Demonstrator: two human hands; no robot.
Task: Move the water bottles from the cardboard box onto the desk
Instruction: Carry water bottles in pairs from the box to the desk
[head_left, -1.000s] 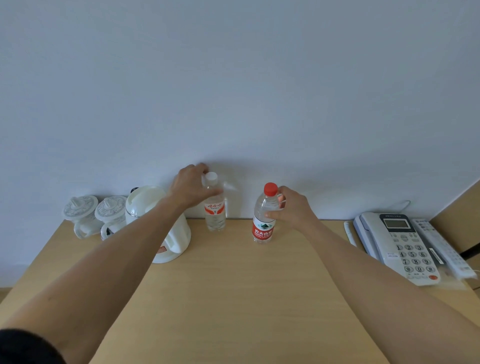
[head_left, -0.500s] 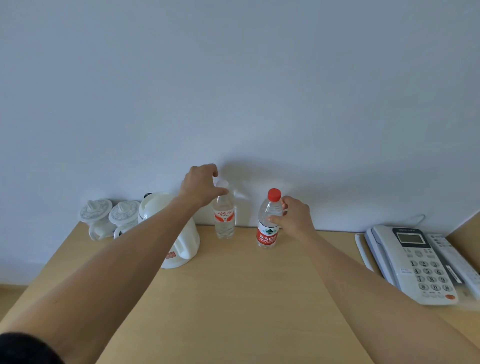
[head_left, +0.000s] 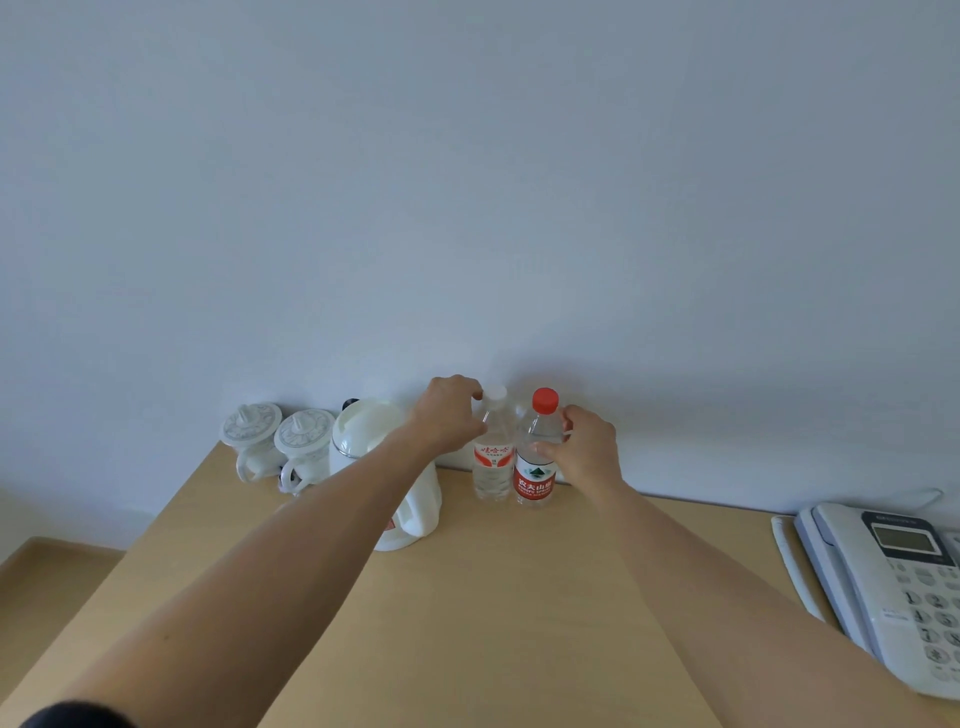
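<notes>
Wood counter (head_left: 493, 597), two bottles upright at the back by the wall, touching or just beside each other. White-cap bottle (head_left: 492, 457) on left, left hand (head_left: 449, 415) fingers curled round its neck. Red-cap bottle (head_left: 537, 462) on right, right hand (head_left: 587, 447) fingers clamped on its shoulder. Kettle (head_left: 395, 467) just left of bottles, two lidded cups (head_left: 280, 447) beyond it. Phone (head_left: 893, 587) far right.
</notes>
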